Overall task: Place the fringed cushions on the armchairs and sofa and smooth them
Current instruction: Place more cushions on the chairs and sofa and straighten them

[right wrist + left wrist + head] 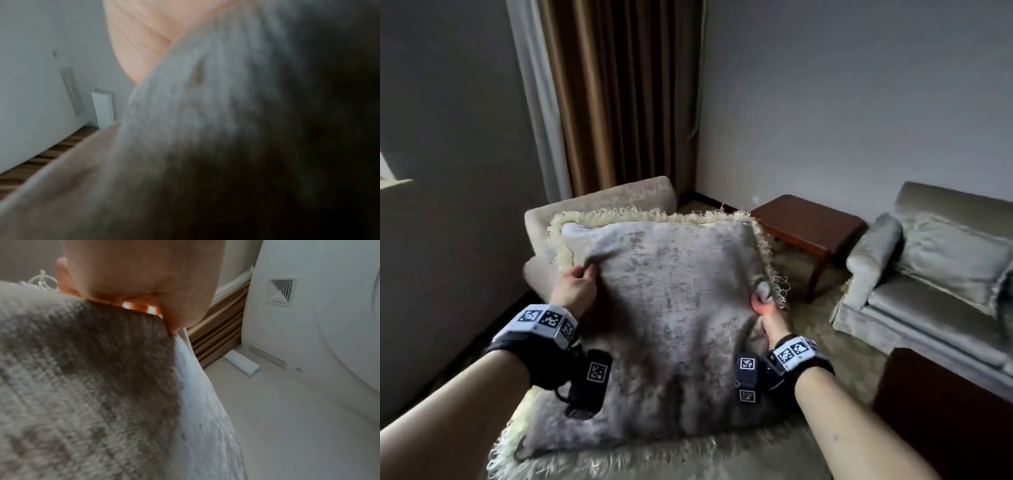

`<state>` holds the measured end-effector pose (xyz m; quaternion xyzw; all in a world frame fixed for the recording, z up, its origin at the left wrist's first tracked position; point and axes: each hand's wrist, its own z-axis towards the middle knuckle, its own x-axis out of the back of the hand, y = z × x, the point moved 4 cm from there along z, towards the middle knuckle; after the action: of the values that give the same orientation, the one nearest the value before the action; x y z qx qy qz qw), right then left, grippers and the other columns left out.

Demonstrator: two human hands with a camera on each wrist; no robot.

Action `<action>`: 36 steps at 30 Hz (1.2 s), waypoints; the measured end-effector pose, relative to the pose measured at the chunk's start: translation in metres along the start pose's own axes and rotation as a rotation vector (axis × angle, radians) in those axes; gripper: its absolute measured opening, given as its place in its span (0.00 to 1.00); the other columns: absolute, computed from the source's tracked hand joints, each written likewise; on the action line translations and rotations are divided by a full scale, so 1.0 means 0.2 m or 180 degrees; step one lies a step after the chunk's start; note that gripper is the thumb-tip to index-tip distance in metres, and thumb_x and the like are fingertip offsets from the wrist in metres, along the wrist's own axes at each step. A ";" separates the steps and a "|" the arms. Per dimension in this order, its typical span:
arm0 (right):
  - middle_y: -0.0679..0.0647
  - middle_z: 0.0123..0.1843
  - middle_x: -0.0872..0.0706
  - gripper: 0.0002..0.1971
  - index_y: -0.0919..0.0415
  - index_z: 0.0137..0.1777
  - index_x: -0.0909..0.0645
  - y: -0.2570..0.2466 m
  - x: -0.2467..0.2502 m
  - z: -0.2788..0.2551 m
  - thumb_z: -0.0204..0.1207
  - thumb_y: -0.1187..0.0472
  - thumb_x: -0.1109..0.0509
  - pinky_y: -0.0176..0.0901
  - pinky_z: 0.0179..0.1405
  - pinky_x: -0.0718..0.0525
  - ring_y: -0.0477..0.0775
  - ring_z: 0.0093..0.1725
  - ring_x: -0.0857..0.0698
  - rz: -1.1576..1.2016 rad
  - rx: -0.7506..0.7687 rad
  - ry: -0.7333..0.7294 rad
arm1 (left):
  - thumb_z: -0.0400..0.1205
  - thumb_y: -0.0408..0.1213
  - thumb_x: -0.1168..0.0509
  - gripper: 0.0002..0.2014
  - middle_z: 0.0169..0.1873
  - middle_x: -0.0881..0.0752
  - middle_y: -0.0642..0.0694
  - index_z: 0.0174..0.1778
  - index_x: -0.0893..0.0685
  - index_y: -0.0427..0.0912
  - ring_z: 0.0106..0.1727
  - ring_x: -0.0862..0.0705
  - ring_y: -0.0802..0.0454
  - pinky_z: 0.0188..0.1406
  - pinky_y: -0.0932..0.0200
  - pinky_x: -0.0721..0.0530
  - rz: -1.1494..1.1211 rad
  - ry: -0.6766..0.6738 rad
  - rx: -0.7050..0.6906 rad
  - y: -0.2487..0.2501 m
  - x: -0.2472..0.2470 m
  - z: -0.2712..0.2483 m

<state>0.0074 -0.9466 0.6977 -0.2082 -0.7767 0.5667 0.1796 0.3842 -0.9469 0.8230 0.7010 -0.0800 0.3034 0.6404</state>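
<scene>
Both hands, left hand (575, 286) and right hand (768, 310), pinch the fabric of a square grey velvet cushion with cream fringe (671, 308), held above a beige armchair (599, 202). It is not yet placed. The grey sofa (914, 291) already holds one cushion.

Both hands (575, 287) pinching fringed cushion (671, 308), armchair (619, 195) behind
</scene>
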 end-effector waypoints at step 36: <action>0.73 0.72 0.24 0.31 0.69 0.71 0.24 -0.96 3.19 2.79 0.87 0.44 0.53 0.50 0.74 0.32 0.68 0.74 0.27 -0.1308 -0.1216 0.3206 | 0.63 0.61 0.23 0.48 0.66 0.19 0.37 0.72 0.25 0.31 0.61 0.16 0.39 0.64 0.49 0.19 -0.0441 -0.3302 -0.0014 3.10 -4.98 0.53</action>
<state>-0.8452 -1.1117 0.7447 -0.3259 -0.7085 0.2009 0.5929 -0.6918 -1.4266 0.8233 0.7614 -0.3408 -0.1270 0.5366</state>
